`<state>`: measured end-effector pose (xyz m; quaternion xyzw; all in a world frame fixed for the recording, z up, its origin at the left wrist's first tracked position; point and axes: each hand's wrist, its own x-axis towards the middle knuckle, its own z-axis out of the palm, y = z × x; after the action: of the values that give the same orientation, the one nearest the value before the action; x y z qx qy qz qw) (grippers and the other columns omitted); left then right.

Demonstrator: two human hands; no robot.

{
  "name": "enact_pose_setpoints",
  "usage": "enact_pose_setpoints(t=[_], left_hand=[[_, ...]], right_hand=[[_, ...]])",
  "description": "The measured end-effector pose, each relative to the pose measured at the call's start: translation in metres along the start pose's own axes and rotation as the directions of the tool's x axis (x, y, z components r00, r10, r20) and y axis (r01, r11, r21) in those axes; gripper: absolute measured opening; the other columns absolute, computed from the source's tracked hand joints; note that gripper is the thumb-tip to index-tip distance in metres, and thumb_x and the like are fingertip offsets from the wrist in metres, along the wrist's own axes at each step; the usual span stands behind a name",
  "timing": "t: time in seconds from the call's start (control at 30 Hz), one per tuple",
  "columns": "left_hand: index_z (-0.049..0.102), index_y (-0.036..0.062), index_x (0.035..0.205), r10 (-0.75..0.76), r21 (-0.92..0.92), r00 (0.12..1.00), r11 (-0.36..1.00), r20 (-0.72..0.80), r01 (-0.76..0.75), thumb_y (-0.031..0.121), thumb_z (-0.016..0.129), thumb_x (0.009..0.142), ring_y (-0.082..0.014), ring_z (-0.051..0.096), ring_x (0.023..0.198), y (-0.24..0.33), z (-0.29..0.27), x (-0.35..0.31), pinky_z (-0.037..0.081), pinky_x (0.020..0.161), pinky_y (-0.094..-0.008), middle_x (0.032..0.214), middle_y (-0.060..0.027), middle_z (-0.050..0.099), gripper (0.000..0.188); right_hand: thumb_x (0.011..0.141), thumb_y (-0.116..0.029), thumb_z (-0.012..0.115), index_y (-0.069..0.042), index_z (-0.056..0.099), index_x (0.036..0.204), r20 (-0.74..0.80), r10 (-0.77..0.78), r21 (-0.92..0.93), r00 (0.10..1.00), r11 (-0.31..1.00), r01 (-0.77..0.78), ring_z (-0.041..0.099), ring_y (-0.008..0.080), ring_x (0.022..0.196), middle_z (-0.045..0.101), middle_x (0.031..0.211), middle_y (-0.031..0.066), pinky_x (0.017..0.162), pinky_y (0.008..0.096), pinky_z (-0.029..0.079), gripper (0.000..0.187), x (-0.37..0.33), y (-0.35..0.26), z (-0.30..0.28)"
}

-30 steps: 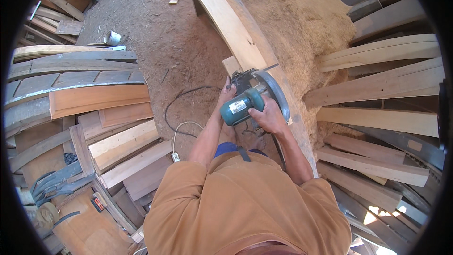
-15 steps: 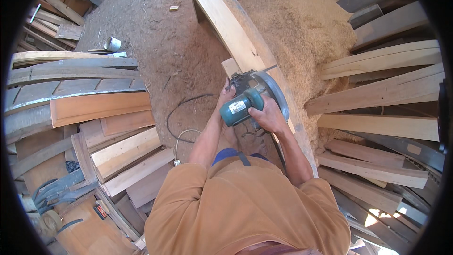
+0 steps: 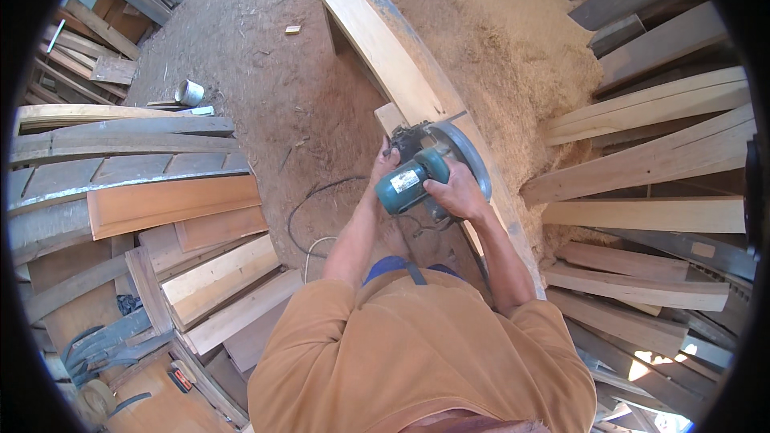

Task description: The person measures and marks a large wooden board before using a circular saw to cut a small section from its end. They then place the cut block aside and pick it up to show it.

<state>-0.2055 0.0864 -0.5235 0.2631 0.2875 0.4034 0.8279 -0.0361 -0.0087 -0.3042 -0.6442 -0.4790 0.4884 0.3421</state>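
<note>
A teal circular saw (image 3: 403, 181) with a grey round blade guard (image 3: 464, 148) rests on a long pale board (image 3: 373, 40). My right hand (image 3: 461, 191) is wrapped around the saw's handle. At the front left of the saw, my left hand (image 3: 386, 160) grips the edge of its base; some of its fingers are hidden. Beneath the board runs a worn, longer beam (image 3: 473, 116), showing along its right side. A short wooden block (image 3: 390, 118) sticks out from the board's left edge, just ahead of the saw. The blade itself is hidden.
A dark cord (image 3: 298, 207) loops over the ground to the left of my legs. Stacked planks (image 3: 172, 200) line the left, with more timber (image 3: 642, 212) along the right. Sawdust (image 3: 513, 56) covers the ground beyond the beam. A white cup (image 3: 189, 93) lies at the far left.
The whole view has shifted slightly, bringing the board's far end further into the picture. Both hands keep their hold, and the saw stays at nearly the same place on the board.
</note>
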Motion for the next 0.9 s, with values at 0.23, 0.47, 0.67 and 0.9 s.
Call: enact_pose_setpoints(t=[0.23, 0.47, 0.67, 0.9], left_hand=[[0.011, 0.0063, 0.167, 0.016, 0.014, 0.999, 1.000, 0.040, -0.017, 0.029, 0.067, 0.104, -0.0198, 0.059, 0.123, 0.015, -0.010, 0.020, 0.052, 0.102, -0.0342, 0.144, -0.0088, 0.056, 0.088], [0.014, 0.0051, 0.165, 0.030, 0.086, 0.998, 0.996, 0.053, -0.034, 0.026, 0.062, 0.106, -0.0216, 0.059, 0.125, 0.037, -0.018, 0.038, 0.052, 0.104, -0.0351, 0.144, -0.0109, 0.057, 0.079], [0.019, 0.0065, 0.163, 0.012, -0.008, 0.995, 1.000, 0.098, -0.012, 0.015, 0.046, 0.110, -0.0314, 0.066, 0.121, 0.075, 0.021, 0.037, 0.059, 0.101, -0.0439, 0.141, -0.0168, 0.058, 0.059], [0.027, 0.0113, 0.159, -0.010, -0.020, 0.996, 1.000, 0.088, 0.012, 0.026, 0.056, 0.108, -0.0315, 0.065, 0.123, 0.102, 0.015, 0.057, 0.059, 0.103, -0.0467, 0.143, -0.0158, 0.057, 0.061]], right_hand=[[0.084, -0.013, 0.072, 0.001, 0.068, 0.127, 0.044, 0.084, 0.027, 0.996, 0.996, -0.085, 0.070, 0.0288, 0.108, 0.074, 0.112, 0.0200, 0.098, 0.0397, 0.052, 0.045, 0.022, -0.022, -0.003], [0.087, -0.010, 0.068, 0.000, 0.065, 0.126, 0.041, 0.000, 0.037, 0.999, 0.999, -0.001, 0.061, 0.0138, 0.077, 0.068, 0.094, 0.0056, 0.069, 0.0321, 0.052, 0.040, 0.045, -0.026, 0.004], [0.087, -0.011, 0.069, 0.001, 0.065, 0.127, 0.009, -0.039, -0.034, 0.999, 0.999, 0.039, 0.065, 0.0188, 0.095, 0.072, 0.105, 0.0099, 0.087, 0.0357, 0.053, 0.043, 0.071, -0.020, 0.007], [0.086, -0.010, 0.068, 0.001, 0.065, 0.128, 0.022, 0.029, -0.026, 0.999, 0.999, -0.028, 0.067, 0.0217, 0.102, 0.072, 0.108, 0.0136, 0.095, 0.0376, 0.051, 0.044, 0.099, -0.039, 0.012]])
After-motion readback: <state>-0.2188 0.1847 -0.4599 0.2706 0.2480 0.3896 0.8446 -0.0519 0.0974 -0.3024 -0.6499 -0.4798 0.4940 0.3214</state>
